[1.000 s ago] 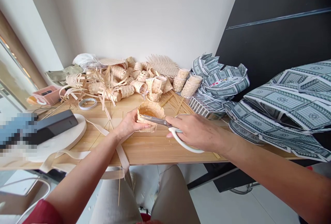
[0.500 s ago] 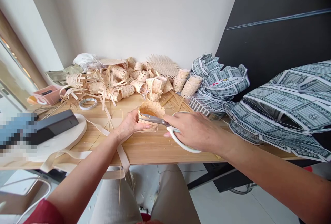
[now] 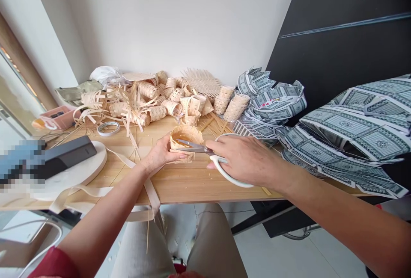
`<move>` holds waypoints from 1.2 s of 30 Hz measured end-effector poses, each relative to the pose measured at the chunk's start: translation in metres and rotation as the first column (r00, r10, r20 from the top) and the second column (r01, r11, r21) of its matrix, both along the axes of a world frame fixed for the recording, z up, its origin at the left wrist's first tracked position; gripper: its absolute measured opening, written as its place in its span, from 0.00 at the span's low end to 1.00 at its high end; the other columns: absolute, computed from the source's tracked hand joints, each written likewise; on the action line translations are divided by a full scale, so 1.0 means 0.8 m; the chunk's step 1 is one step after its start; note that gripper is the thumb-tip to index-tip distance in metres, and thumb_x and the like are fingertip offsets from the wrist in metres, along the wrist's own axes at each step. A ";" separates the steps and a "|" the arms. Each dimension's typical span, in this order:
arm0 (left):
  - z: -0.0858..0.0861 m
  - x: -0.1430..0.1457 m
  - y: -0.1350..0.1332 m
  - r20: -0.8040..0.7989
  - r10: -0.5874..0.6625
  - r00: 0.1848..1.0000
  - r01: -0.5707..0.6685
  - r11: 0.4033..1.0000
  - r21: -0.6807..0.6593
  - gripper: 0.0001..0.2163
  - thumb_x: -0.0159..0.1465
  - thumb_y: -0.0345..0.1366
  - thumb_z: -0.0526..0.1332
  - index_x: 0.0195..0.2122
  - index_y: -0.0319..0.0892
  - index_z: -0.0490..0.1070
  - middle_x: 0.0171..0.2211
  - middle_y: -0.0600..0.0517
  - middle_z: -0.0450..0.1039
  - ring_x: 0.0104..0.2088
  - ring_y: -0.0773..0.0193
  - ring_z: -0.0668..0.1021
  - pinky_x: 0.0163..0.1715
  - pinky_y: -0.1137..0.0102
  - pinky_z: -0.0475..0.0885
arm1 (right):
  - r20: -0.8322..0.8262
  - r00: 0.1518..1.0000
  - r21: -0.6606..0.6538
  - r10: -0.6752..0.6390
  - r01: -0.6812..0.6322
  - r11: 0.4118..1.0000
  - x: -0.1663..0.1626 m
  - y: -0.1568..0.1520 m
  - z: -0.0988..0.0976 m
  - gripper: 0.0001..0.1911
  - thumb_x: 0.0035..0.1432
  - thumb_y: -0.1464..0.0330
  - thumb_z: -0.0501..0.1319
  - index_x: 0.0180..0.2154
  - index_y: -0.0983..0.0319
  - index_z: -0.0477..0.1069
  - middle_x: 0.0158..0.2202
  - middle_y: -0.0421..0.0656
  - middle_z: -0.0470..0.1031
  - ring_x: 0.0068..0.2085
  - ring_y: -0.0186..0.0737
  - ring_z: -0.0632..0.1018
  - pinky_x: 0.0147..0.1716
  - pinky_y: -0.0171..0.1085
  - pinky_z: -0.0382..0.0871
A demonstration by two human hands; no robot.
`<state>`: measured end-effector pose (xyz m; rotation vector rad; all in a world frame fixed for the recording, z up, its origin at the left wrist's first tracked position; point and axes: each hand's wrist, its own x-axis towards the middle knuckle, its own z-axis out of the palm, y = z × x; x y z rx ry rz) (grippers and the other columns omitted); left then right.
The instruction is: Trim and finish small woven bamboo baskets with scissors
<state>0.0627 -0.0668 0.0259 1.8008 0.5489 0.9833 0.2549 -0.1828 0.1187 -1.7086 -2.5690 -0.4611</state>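
My left hand [image 3: 163, 152] grips a small woven basket [image 3: 185, 133] by its left side, just above the near part of the table. The basket's round mouth faces up and toward me. In my right hand [image 3: 240, 158] is a pair of scissors [image 3: 221, 171] with white handles, the fingers wrapped through the loops. Its grey blades point left across the basket's rim, a little apart at the tips, with one over the inside and the other along the near wall. Whether they touch the weave I cannot tell.
Behind lies a heap of woven pieces [image 3: 154, 94] and loose strips. A tape roll [image 3: 108, 128], a pink box [image 3: 59, 117] and a white round coil [image 3: 99, 162] are on the left. Folded card structures [image 3: 349, 128] crowd the right. The table's edge [image 3: 199, 201] runs close to my knees.
The scissor blades have parted slightly at the tips, and my right hand has shifted a little to the right. My left hand keeps its hold on the basket.
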 end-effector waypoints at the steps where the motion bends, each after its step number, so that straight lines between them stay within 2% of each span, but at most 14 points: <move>1: 0.000 0.000 0.000 -0.004 -0.003 1.000 0.003 1.000 -0.010 0.28 0.45 0.42 0.70 0.45 0.35 0.66 0.41 0.43 0.74 0.43 0.54 0.75 0.44 0.63 0.69 | 0.004 1.000 -0.005 -0.001 0.001 1.000 0.001 0.000 0.000 0.11 0.56 0.60 0.62 0.34 0.60 0.67 0.29 0.40 0.71 0.34 0.41 0.73 0.26 0.34 0.50; 6: -0.001 0.001 0.001 -0.010 -0.010 1.000 0.010 1.000 -0.008 0.28 0.44 0.41 0.71 0.45 0.37 0.66 0.41 0.45 0.75 0.42 0.55 0.76 0.44 0.63 0.70 | 0.043 0.999 -0.019 0.015 -0.014 1.000 0.002 0.000 -0.002 0.11 0.56 0.58 0.61 0.36 0.59 0.67 0.28 0.40 0.70 0.32 0.41 0.73 0.25 0.35 0.48; 14: -0.003 0.000 0.000 -0.040 0.032 0.999 -0.031 0.999 0.021 0.28 0.43 0.43 0.71 0.44 0.36 0.67 0.38 0.45 0.75 0.39 0.56 0.76 0.41 0.64 0.71 | -0.015 1.000 -0.049 0.013 -0.014 0.999 -0.002 0.005 -0.012 0.12 0.56 0.58 0.61 0.36 0.60 0.67 0.29 0.40 0.72 0.31 0.41 0.74 0.24 0.35 0.48; 19: -0.006 0.001 0.002 -0.065 0.054 0.996 -0.047 0.994 0.099 0.30 0.43 0.47 0.70 0.44 0.36 0.68 0.38 0.44 0.76 0.39 0.55 0.77 0.39 0.65 0.71 | 0.003 1.000 -0.020 0.000 0.000 1.000 -0.003 0.005 -0.016 0.12 0.57 0.59 0.61 0.38 0.60 0.67 0.29 0.40 0.72 0.33 0.42 0.74 0.25 0.35 0.51; 27: -0.011 -0.003 0.009 -0.144 0.209 0.967 -0.165 0.949 0.268 0.29 0.46 0.51 0.67 0.45 0.36 0.68 0.37 0.45 0.75 0.37 0.55 0.76 0.38 0.64 0.71 | -0.042 0.999 0.061 -0.017 0.020 0.998 0.002 0.005 -0.013 0.10 0.56 0.61 0.61 0.37 0.59 0.68 0.31 0.40 0.73 0.34 0.42 0.75 0.26 0.35 0.55; 29: -0.012 -0.004 0.010 -0.144 0.217 0.965 -0.170 0.944 0.283 0.29 0.46 0.50 0.68 0.46 0.37 0.67 0.38 0.46 0.75 0.38 0.55 0.76 0.39 0.64 0.71 | -0.097 0.993 0.062 -0.070 0.076 0.995 0.007 0.007 -0.010 0.09 0.56 0.62 0.60 0.37 0.59 0.68 0.31 0.40 0.74 0.34 0.42 0.75 0.26 0.35 0.56; 31: -0.012 -0.004 0.010 -0.139 0.230 0.963 -0.187 0.946 0.265 0.29 0.47 0.48 0.68 0.46 0.38 0.67 0.39 0.46 0.75 0.39 0.55 0.76 0.40 0.64 0.71 | -0.178 0.962 0.023 -0.208 0.216 0.976 0.020 0.012 -0.009 0.10 0.56 0.62 0.59 0.39 0.58 0.69 0.30 0.41 0.75 0.31 0.43 0.75 0.25 0.35 0.57; 34: -0.012 -0.005 0.013 -0.116 0.261 0.958 -0.234 0.950 0.206 0.28 0.47 0.46 0.68 0.47 0.37 0.66 0.40 0.45 0.75 0.41 0.55 0.76 0.41 0.63 0.71 | -0.255 0.854 -0.087 -0.454 0.447 0.890 0.052 0.024 -0.017 0.14 0.54 0.61 0.57 0.43 0.58 0.70 0.30 0.43 0.77 0.30 0.47 0.75 0.24 0.35 0.58; 36: -0.012 -0.006 0.016 -0.140 0.281 0.949 -0.252 0.948 0.195 0.27 0.47 0.45 0.67 0.47 0.37 0.66 0.40 0.45 0.75 0.41 0.54 0.76 0.41 0.63 0.71 | -0.269 0.810 -0.177 -0.521 0.490 0.854 0.080 0.029 -0.030 0.16 0.52 0.64 0.57 0.44 0.58 0.70 0.33 0.45 0.77 0.33 0.48 0.76 0.25 0.34 0.60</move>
